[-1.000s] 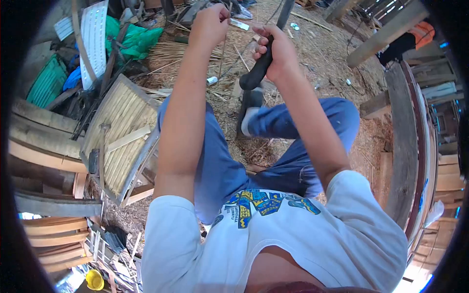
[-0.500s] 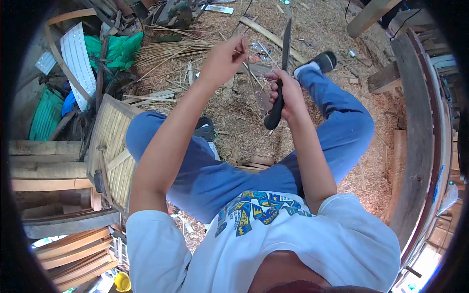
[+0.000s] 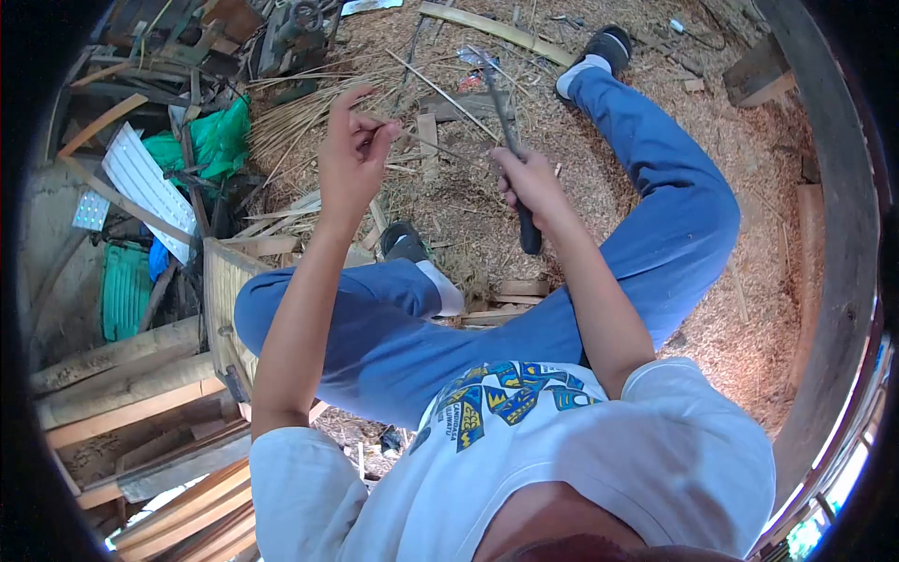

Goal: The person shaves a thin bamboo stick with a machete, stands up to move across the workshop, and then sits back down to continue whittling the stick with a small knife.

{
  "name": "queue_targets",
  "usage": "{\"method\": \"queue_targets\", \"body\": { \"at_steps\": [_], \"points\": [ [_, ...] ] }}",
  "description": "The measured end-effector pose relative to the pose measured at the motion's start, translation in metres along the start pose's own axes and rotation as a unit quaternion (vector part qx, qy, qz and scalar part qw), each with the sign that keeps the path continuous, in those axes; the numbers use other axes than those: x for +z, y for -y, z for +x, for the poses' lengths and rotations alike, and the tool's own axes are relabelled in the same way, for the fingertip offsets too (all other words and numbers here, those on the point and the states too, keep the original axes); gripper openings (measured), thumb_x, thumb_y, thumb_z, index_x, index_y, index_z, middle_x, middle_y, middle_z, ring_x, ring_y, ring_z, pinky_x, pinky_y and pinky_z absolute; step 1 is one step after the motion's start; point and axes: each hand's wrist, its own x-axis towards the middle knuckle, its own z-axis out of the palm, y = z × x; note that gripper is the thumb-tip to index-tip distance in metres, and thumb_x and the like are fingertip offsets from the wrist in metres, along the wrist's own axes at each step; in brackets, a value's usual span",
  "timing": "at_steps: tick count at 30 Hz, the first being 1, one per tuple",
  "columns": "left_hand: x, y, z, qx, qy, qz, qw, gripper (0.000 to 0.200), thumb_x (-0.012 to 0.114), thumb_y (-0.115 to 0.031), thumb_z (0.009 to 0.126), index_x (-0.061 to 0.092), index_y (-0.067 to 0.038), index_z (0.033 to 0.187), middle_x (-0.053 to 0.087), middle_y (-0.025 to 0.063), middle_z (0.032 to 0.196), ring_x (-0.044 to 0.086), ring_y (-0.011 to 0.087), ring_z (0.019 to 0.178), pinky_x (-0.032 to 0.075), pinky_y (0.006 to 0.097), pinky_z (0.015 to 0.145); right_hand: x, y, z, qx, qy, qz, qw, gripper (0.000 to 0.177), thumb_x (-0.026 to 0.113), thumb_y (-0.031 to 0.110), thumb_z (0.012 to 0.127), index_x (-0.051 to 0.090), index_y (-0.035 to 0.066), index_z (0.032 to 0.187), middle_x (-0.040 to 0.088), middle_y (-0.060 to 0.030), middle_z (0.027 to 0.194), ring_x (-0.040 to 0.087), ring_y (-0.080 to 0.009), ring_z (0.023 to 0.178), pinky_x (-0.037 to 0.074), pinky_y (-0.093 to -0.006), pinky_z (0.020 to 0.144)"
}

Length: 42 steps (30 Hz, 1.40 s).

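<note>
My right hand (image 3: 531, 184) is closed around the black handle of a knife (image 3: 529, 232), its long dark blade pointing away from me and leaning slightly left. My left hand (image 3: 354, 155) pinches a thin bamboo strip (image 3: 426, 143) between thumb and fingers. From those fingertips the strip runs across to the right hand, where its far end disappears near the thumb. A second pale strip (image 3: 440, 92) slants down toward the knife and overlaps the blade's base in this view. Both hands are raised between my spread legs.
Bundled thin bamboo strips (image 3: 295, 112) lie on the ground to the left, beside green plastic (image 3: 220, 140). Shavings cover the floor. A woven panel (image 3: 225, 290) leans by my left knee. Wooden beams (image 3: 122, 361) are stacked at left; a thick timber (image 3: 843, 309) stands at right.
My left hand has moved left and closer to me, away from the right hand. The knife has turned, its blade tipping left. The camera view has shifted a little.
</note>
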Motion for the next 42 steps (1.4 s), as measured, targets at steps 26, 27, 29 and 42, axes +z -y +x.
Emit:
{"method": "queue_targets", "body": {
  "at_steps": [26,27,29,42],
  "points": [
    [-0.005,-0.022,-0.036,0.057,-0.064,0.145,0.986,0.014,0.070,-0.010,0.098,0.072,0.001,0.106,0.073,0.0062,0.092,0.064,0.0118,0.084,0.050,0.0271,0.077,0.047,0.020,-0.058,-0.201,0.061,-0.032,0.977,0.026,0.055,0.025,0.106,0.047,0.015,0.129,0.051,0.0015,0.069,0.044,-0.0072,0.044,0.034,-0.0263,0.039],
    [-0.004,-0.022,-0.036,0.072,-0.058,0.150,0.984,0.014,0.070,-0.012,0.098,0.072,0.001,0.103,0.073,0.0064,0.091,0.064,0.0121,0.083,0.050,0.0275,0.076,0.048,0.018,-0.061,-0.204,0.061,-0.032,0.977,0.026,0.054,0.025,0.107,0.046,0.015,0.129,0.050,0.0018,0.068,0.044,-0.0069,0.044,0.034,-0.0262,0.039],
    [-0.004,-0.031,-0.034,0.099,-0.036,0.187,0.977,0.011,0.070,-0.009,0.096,0.069,0.001,0.099,0.070,0.0111,0.087,0.065,0.0203,0.079,0.051,0.0320,0.073,0.044,0.019,-0.068,-0.226,0.075,-0.030,0.971,0.023,0.050,0.027,0.109,0.048,0.013,0.128,0.050,0.0016,0.066,0.042,-0.0065,0.043,0.033,-0.0259,0.038],
    [-0.005,-0.055,-0.048,0.042,0.101,0.272,0.956,0.021,0.058,-0.018,0.105,0.062,0.002,0.099,0.061,0.0155,0.077,0.058,0.0225,0.070,0.047,0.0350,0.067,0.048,0.001,-0.073,-0.248,0.090,-0.054,0.963,0.024,0.049,0.026,0.110,0.049,0.007,0.095,0.049,0.0016,0.066,0.049,-0.0069,0.061,0.041,-0.0293,0.055]
  ]
}}
